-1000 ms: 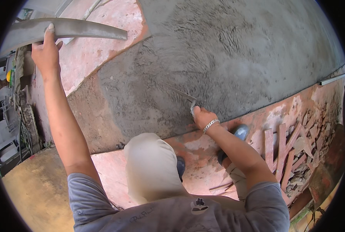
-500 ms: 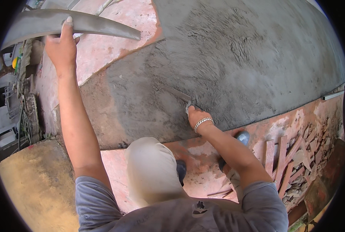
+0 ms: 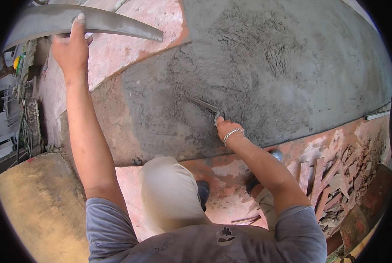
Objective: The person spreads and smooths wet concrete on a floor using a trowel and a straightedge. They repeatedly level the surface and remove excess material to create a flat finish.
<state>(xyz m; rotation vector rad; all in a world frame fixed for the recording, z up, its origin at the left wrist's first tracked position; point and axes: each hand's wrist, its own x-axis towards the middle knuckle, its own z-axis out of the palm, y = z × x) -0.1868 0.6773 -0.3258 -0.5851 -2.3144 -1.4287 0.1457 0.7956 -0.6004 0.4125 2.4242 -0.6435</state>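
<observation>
My left hand (image 3: 73, 50) grips a long grey straightedge (image 3: 112, 24) at the upper left, thumb on its upper face. The straightedge is raised over pink ground, and its left end runs out toward the rim. My right hand (image 3: 228, 128), with a chain bracelet on the wrist, is closed round the handle of a trowel (image 3: 202, 104). The trowel's narrow metal blade points up and left, at the surface of wet grey mortar (image 3: 169, 114) or very close to it. The mortar is rough and ridged around the blade and smoother toward the upper right.
Pink old flooring (image 3: 134, 33) borders the mortar at upper left. Broken tile strips (image 3: 317, 179) and rubble lie at lower right. A short metal bar (image 3: 377, 115) rests at the mortar's right edge. A yellowish slab (image 3: 42, 197) is at lower left. My feet stand below the mortar's near edge.
The trowel's blade has tilted slightly, showing more of its bent neck. My right hand has shifted a little right and rolled. The straightedge in my left hand sits slightly higher in view.
</observation>
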